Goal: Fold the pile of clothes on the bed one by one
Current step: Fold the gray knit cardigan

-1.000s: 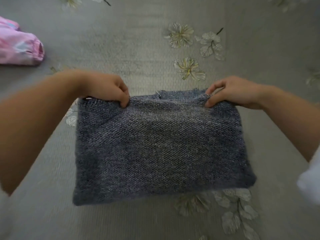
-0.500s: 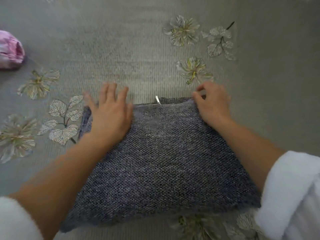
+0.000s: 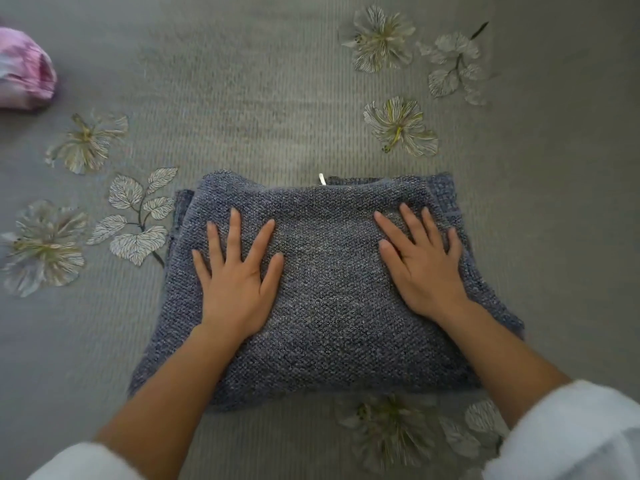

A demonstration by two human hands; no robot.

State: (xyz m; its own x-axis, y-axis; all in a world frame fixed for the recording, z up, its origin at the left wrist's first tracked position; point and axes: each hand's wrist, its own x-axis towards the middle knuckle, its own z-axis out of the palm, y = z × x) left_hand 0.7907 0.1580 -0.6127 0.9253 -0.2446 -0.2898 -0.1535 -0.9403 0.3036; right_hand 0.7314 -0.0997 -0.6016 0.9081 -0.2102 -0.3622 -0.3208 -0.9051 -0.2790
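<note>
The bed (image 3: 571, 202) fills everything in sight, spread with a grey cover (image 3: 242, 98) of fine ribbed weave. Pale flowers (image 3: 379, 38) with yellow-green hearts lie scattered over it, at the far right, the left and the near edge, with sprays of white-veined leaves (image 3: 138, 216) among them. The light is soft and even.

Blue-grey knit sweater (image 3: 332, 289) folded into a thick rectangle, flat on the bed. Small white tag (image 3: 322, 179) protrudes at its far edge.
</note>
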